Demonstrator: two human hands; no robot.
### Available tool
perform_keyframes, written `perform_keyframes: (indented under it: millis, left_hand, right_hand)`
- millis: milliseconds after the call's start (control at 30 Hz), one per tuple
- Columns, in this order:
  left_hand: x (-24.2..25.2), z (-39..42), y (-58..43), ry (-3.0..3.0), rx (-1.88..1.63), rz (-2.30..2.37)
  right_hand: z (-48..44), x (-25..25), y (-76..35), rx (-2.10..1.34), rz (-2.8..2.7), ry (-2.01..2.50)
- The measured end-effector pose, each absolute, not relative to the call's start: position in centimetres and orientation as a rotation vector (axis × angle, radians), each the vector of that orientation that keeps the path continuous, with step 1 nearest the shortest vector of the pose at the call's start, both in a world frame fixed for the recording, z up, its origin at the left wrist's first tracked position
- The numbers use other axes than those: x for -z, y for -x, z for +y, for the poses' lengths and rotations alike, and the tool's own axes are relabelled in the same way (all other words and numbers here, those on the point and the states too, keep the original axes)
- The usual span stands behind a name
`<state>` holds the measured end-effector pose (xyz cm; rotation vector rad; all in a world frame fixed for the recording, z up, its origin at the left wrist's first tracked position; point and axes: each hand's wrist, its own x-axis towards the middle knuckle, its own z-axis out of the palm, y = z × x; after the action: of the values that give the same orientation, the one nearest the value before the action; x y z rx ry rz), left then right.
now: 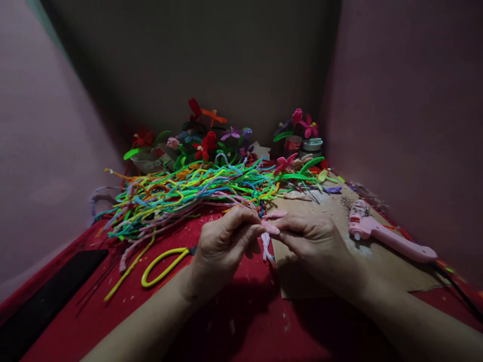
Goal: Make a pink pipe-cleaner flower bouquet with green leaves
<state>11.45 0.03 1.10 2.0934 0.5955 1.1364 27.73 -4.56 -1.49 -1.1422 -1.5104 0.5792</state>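
Observation:
Between my two hands is a small pink pipe-cleaner piece (270, 227), held above the table near the edge of the cardboard. The fingertips of my left hand (230, 239) pinch its left end. My right hand (315, 244) pinches it from the other side with thumb and fingers. Pale pink pipe-cleaner strands (266, 246) show just below the fingers; whether they join the held piece I cannot tell. Yellow-handled scissors or pliers (166, 266) lie left of my left hand, their working end hidden behind it.
A big heap of coloured pipe cleaners (188, 191) lies beyond my hands. Finished pipe-cleaner flowers (207, 143) stand against the back wall. On the right, a pink glue gun (392, 236) with a cord rests on the cardboard sheet (313, 276). A black flat object (56, 291) lies at left.

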Motion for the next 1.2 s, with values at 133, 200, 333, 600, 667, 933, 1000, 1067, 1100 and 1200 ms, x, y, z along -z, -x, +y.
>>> perform_keyframes:
  millis: [133, 200, 333, 600, 667, 933, 1000, 1067, 1100, 1200]
  left_hand:
    - [-1.3, -0.2, -11.6, -2.031, -1.126, 0.658]
    - [-1.3, -0.2, -11.6, -1.950, -1.120, 0.664]
    - [-1.4, 0.1, -11.6, -1.758, -1.141, 0.704]
    - [-1.6, 0.2, -11.8, -1.845, -1.051, 0.726]
    - [-1.5, 0.0, -11.9, -1.931, -1.060, 0.692]
    - [-1.1, 0.3, -11.8, -2.220, -1.173, 0.717]
    - [-1.0, 0.4, -11.7, -2.228, -1.196, 0.749]
    - [-1.0, 0.5, -11.6, -2.238, -1.199, 0.785]
    - [-0.9, 0.5, -11.6, -2.245, -1.198, 0.793]
    - [-0.7, 0.4, -11.6, -2.268, -1.197, 0.782]
  right_hand:
    - [-4.5, 0.7, -27.6, -0.767, -1.478, 1.164]
    - [-4.5, 0.4, -27.5, -0.906, -1.424, 1.179]
    - [-4.3, 0.5, -27.6, -1.278, -1.160, 1.170]
    - [-4.2, 0.5, -27.8, -1.468, -1.059, 1.197]
    - [-4.3, 0.7, -27.7, -1.487, -1.087, 1.173]
    - [-4.1, 1.4, -28.0, -1.524, -1.136, 1.054]
    - [-4.0, 1.5, -28.0, -1.540, -1.091, 1.001]
    - [-4.0, 1.5, -28.0, -1.550, -1.032, 0.983]
    - [-4.0, 1.6, -28.0, -1.552, -1.007, 0.987]
    - [-4.0, 1.7, -27.9, -1.546, -0.982, 1.000]
